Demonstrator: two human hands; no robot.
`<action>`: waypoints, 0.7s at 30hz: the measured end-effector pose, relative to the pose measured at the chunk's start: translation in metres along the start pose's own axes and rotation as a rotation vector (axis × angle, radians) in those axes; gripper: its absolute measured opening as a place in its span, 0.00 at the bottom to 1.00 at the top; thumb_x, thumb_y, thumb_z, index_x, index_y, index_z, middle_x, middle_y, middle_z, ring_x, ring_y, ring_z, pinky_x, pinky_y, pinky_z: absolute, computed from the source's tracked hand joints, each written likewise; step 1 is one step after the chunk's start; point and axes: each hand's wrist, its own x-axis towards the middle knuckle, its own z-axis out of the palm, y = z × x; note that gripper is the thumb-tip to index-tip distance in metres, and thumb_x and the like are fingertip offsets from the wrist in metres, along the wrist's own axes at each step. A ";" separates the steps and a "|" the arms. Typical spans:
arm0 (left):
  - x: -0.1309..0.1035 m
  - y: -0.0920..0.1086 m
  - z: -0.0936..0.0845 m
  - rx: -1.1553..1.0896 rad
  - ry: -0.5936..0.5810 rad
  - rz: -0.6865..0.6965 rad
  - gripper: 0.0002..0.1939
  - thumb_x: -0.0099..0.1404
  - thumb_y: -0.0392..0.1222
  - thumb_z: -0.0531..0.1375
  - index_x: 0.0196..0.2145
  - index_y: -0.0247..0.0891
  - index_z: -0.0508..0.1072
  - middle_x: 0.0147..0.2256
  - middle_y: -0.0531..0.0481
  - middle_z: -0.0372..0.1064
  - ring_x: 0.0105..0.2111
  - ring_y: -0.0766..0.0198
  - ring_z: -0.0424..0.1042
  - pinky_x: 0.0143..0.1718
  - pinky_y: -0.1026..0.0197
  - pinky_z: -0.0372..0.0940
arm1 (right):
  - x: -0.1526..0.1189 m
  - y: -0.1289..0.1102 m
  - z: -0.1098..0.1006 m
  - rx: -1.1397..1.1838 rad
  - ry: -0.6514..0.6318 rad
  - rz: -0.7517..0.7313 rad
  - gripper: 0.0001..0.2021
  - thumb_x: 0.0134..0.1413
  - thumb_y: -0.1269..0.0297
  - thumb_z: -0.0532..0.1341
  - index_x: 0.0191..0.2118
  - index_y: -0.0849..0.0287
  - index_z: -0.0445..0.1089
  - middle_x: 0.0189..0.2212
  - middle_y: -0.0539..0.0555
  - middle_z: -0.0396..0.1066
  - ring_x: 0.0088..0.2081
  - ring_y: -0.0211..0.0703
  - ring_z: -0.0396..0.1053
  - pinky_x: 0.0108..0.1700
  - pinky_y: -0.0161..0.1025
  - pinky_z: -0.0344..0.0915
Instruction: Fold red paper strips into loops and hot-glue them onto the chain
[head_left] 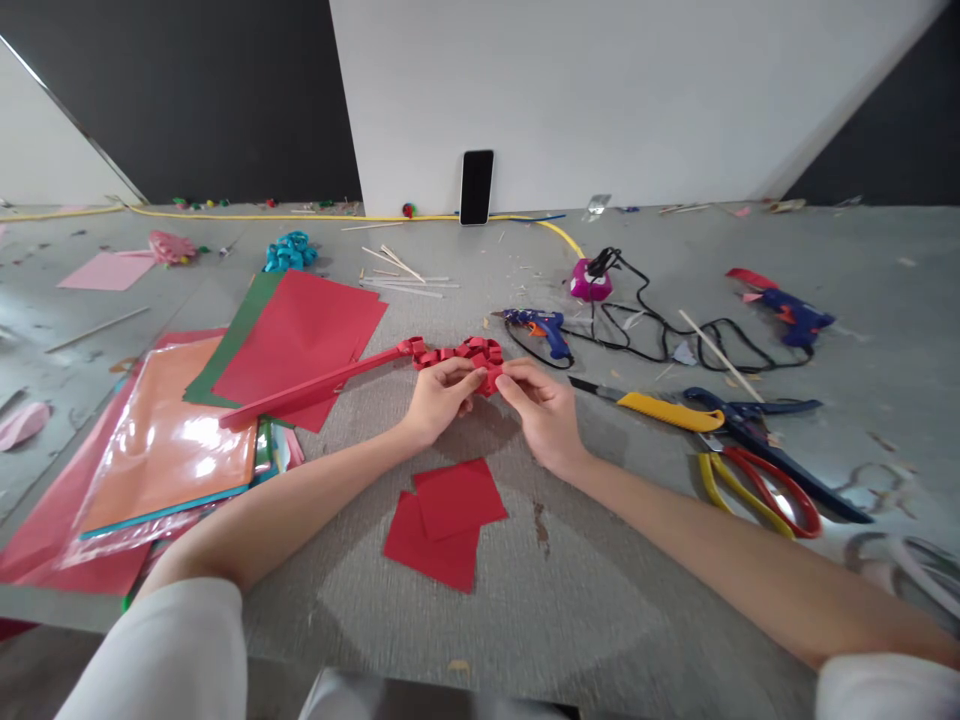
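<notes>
Both hands meet at a red folded-paper piece (480, 350) near the middle of the table. My left hand (444, 398) pinches its near edge between thumb and fingers. From the right, my right hand (541, 405) pinches the same piece, its thumb close to the left thumb. A long red paper strip (315, 385) runs left from the looped part across red sheets (304, 335). Two overlapping red paper squares (459, 500) lie just below the hands. The fingers partly hide the spot being held.
Glue guns (544, 325) (795, 312) with black cords lie right, beside a purple adapter (591, 280), yellow knife (667, 410), scissors (772, 490) and pliers (780, 455). A phone (476, 187) leans on the back wall. Plastic-wrapped orange paper (169, 430) and blue loops (290, 252) are left.
</notes>
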 end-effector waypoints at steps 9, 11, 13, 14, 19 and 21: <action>-0.001 -0.002 -0.001 0.101 0.068 0.089 0.18 0.63 0.55 0.66 0.33 0.34 0.75 0.18 0.57 0.65 0.15 0.72 0.62 0.17 0.68 0.56 | -0.001 -0.002 0.000 -0.010 0.020 0.040 0.08 0.59 0.55 0.67 0.37 0.53 0.77 0.37 0.53 0.74 0.41 0.45 0.70 0.45 0.43 0.67; -0.002 -0.003 -0.002 0.163 0.088 0.129 0.16 0.65 0.52 0.65 0.33 0.34 0.77 0.18 0.56 0.65 0.16 0.71 0.62 0.18 0.68 0.57 | -0.001 -0.001 -0.001 -0.062 0.024 -0.002 0.08 0.59 0.56 0.67 0.32 0.53 0.76 0.36 0.52 0.71 0.43 0.45 0.68 0.48 0.43 0.65; -0.003 -0.004 -0.004 0.241 0.116 0.187 0.13 0.66 0.48 0.64 0.34 0.34 0.79 0.20 0.54 0.68 0.18 0.71 0.64 0.20 0.67 0.58 | -0.001 -0.001 -0.002 -0.101 0.023 -0.022 0.10 0.59 0.57 0.67 0.29 0.53 0.73 0.34 0.51 0.68 0.43 0.45 0.66 0.49 0.43 0.63; -0.003 -0.005 -0.004 0.283 0.127 0.222 0.12 0.67 0.47 0.64 0.35 0.35 0.80 0.22 0.53 0.70 0.20 0.70 0.65 0.21 0.67 0.60 | -0.001 0.000 -0.003 -0.107 0.018 -0.021 0.11 0.59 0.57 0.67 0.28 0.54 0.72 0.34 0.51 0.66 0.43 0.45 0.65 0.49 0.43 0.62; -0.004 -0.009 -0.007 0.478 0.075 0.403 0.11 0.68 0.41 0.62 0.42 0.37 0.83 0.30 0.48 0.77 0.27 0.66 0.72 0.30 0.63 0.67 | -0.001 -0.001 -0.004 -0.098 0.005 0.004 0.15 0.57 0.58 0.67 0.23 0.55 0.67 0.35 0.52 0.64 0.42 0.45 0.64 0.49 0.44 0.61; -0.004 -0.011 -0.008 0.512 0.053 0.445 0.12 0.69 0.39 0.61 0.46 0.37 0.83 0.31 0.47 0.78 0.28 0.65 0.73 0.32 0.62 0.69 | -0.001 -0.003 -0.003 -0.102 0.002 0.016 0.16 0.56 0.59 0.67 0.22 0.55 0.65 0.35 0.53 0.65 0.42 0.45 0.64 0.48 0.44 0.61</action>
